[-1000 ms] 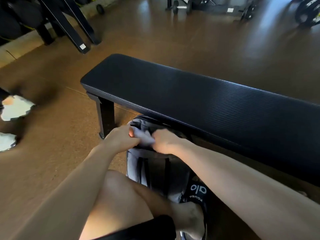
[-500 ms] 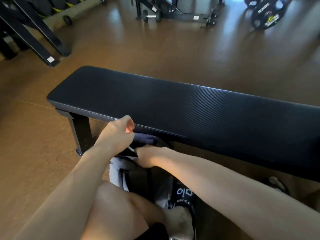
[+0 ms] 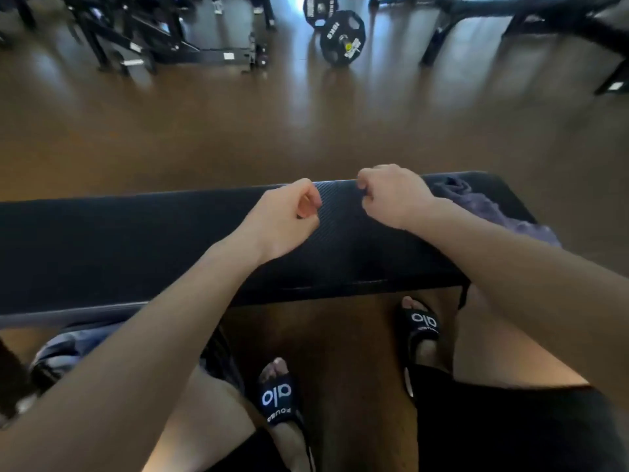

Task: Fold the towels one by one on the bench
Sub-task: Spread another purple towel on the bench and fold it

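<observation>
Both my hands have come up from the bag on the floor and now hover over the black tabletop [image 3: 136, 240]. Towel [image 3: 476, 206], purple and crumpled, lies on the right end of the tabletop, just beside and partly behind my right wrist. Right hand [image 3: 391, 195] is clenched in a loose fist near the far edge; whether it pinches anything I cannot tell, blurred. Left hand [image 3: 286, 219] is curled too, fingertips pinched together, nothing visible in it, close to the right hand but apart. Grey bag [image 3: 64, 352] sits on the floor under the near edge of the tabletop, left of my left forearm. Black slides [image 3: 279, 396] on both feet on the brown floor [image 3: 306, 131]. Weight plates [image 3: 340, 39] and black gym frames stand well apart at the far side.
</observation>
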The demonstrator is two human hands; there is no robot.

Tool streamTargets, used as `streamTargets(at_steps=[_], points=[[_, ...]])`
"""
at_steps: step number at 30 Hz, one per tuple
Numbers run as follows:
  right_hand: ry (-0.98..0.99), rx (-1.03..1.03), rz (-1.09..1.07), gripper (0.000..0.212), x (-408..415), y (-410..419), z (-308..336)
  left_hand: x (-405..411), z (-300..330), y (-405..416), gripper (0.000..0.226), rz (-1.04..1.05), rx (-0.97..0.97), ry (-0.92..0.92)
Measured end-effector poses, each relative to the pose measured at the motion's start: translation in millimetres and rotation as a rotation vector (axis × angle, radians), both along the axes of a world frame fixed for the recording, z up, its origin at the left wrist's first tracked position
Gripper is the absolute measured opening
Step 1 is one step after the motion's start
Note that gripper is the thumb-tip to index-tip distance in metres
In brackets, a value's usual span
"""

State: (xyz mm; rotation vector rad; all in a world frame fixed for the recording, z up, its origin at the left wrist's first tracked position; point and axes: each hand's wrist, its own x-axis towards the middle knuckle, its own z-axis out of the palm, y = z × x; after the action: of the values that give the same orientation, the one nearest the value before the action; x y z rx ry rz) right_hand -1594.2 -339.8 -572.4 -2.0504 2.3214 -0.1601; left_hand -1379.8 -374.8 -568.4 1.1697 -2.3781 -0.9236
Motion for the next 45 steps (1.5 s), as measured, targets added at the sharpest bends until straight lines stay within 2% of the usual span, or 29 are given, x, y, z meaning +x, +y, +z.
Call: streamTargets(at_steps=[4,5,7,9,11,14,16,18,21,25,28,31,36,38,41,45], points=[[0.120,0.062,-0.360,0.037,-76,35,-2,-80,-17,3,0.029,-0.171,0.119,-0.010],[0.096,0.087,-0.431,0.043,-88,42,-4,-96,-22,4,0.034,-0.200,0.133,-0.008],[-0.079,0.119,-0.521,0.045,-107,52,-8,-122,-33,5,0.047,-0.238,0.147,0.000],[-0.277,0.138,-0.488,0.026,-117,55,-14,-140,-43,5,0.062,-0.258,0.162,0.003],[-0.338,0.131,-0.409,0.004,-117,52,-19,-150,-48,3,0.078,-0.271,0.192,0.020],[-0.432,0.021,-0.323,0.009,-104,36,-19,-153,-49,-9,0.092,-0.288,0.194,0.070],[-0.536,-0.072,-0.266,0.018,-88,21,-14,-148,-47,-20,0.088,-0.285,0.131,0.144],[-0.659,-0.136,-0.208,0.026,-72,4,-11,-139,-47,-32,0.073,-0.227,0.105,0.245],[-0.754,-0.149,-0.119,0.023,-54,-14,-10,-122,-46,-48,0.059,-0.084,0.080,0.307],[-0.694,-0.212,0.015,0.003,-41,-26,-10,-100,-45,-62,0.051,-0.041,-0.066,0.274],[-0.621,-0.291,0.103,0.006,-40,-32,-13,-86,-38,-68,0.042,-0.005,-0.184,0.252],[-0.610,-0.386,0.163,0.009,-40,-36,-13,-72,-34,-72,0.031,0.036,-0.192,0.231],[-0.629,-0.532,0.122,0.013,-37,-41,-7,-60,-29,-77,0.018,0.067,-0.293,0.221],[-0.693,-0.522,0.051,0.017,-41,-41,-5,-56,-30,-79,0.012,0.079,-0.307,0.197],[-0.791,-0.451,0.048,0.027,-42,-39,-3,-53,-29,-76,0.017,0.121,-0.312,0.196],[-0.745,-0.421,0.114,0.033,-39,-33,-2,-45,-25,-73,0.025,0.109,-0.229,0.171]])
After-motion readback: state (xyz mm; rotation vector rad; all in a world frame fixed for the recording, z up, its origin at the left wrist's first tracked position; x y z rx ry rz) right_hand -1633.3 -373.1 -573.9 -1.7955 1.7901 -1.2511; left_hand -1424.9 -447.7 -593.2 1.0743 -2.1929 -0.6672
